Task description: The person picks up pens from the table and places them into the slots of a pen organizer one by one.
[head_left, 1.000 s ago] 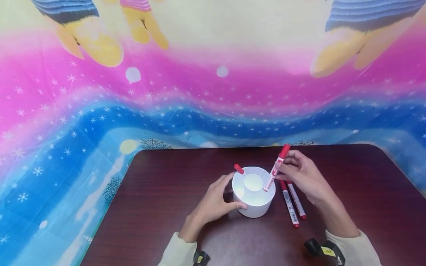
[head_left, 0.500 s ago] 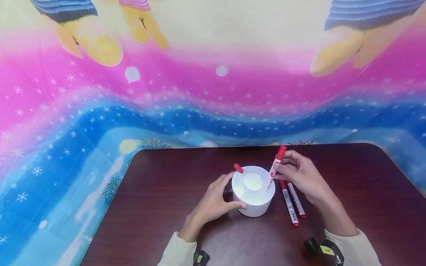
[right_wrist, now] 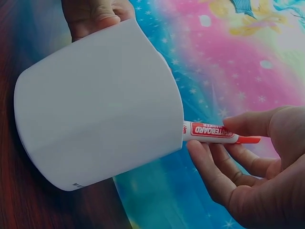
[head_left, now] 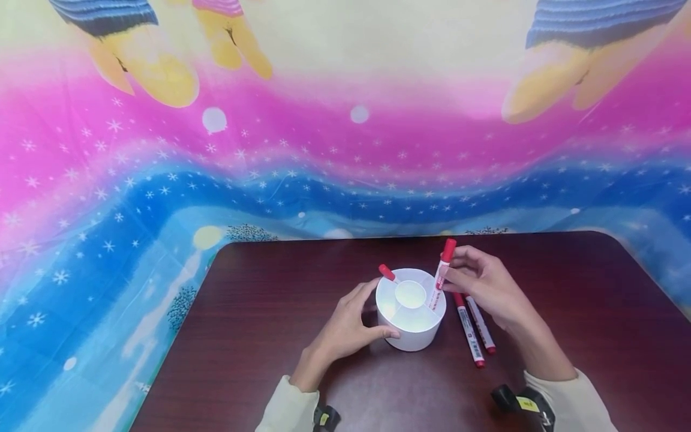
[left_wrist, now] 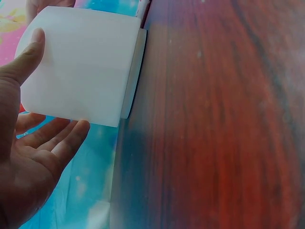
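- 1 red whiteboard marker (head_left: 441,273) stands nearly upright with its lower end already inside an outer compartment on the right side of the white round pen holder (head_left: 411,321); its red cap tilts up and slightly away from you.
- Your right hand (head_left: 486,288) pinches that marker on its upper barrel from the right, so the holder lies down and to the left of your grip, along the marker's long axis.
- Your right fingers (right_wrist: 248,125) curl round the barrel, thumb on the printed label, wrist angled in from the right edge of the table (head_left: 594,312).
- Your left hand (head_left: 345,330) grasps the holder's left wall, thumb at the front, fingers round the back.
- 1 more red marker (head_left: 386,273) leans out of the holder's far left compartment.
- 2 red markers (head_left: 474,331) lie side by side on the table just right of the holder, under your right hand.
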The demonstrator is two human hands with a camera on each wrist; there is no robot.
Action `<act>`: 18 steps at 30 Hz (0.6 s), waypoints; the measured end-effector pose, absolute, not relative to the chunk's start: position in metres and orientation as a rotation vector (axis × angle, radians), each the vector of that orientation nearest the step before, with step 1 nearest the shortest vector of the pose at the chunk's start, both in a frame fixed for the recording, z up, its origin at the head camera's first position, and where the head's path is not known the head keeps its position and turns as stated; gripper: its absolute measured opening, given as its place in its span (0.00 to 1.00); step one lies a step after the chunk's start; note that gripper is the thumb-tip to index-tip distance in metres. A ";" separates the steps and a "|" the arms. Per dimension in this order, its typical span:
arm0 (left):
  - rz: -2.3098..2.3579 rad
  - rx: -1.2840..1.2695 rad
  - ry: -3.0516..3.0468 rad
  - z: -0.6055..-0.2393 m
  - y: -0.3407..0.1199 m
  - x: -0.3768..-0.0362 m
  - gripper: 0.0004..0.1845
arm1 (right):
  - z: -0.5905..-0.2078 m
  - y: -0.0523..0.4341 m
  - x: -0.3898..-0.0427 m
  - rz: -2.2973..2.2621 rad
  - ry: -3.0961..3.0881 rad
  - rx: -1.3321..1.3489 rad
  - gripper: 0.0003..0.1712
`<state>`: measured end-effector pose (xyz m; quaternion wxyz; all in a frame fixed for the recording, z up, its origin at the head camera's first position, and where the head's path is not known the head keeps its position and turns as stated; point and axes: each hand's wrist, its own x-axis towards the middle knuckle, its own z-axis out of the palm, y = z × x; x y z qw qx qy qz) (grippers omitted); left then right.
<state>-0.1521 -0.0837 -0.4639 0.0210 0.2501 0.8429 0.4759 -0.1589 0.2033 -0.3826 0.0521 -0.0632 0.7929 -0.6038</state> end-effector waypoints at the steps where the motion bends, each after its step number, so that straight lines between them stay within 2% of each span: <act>1: 1.474 0.774 2.614 -0.464 -0.084 -0.152 0.55 | -0.383 0.203 -0.159 -1.838 2.409 -0.190 0.27; 18: 1.463 0.762 2.626 -0.463 -0.083 -0.151 0.56 | -0.386 0.201 -0.161 -1.856 2.404 -0.177 0.26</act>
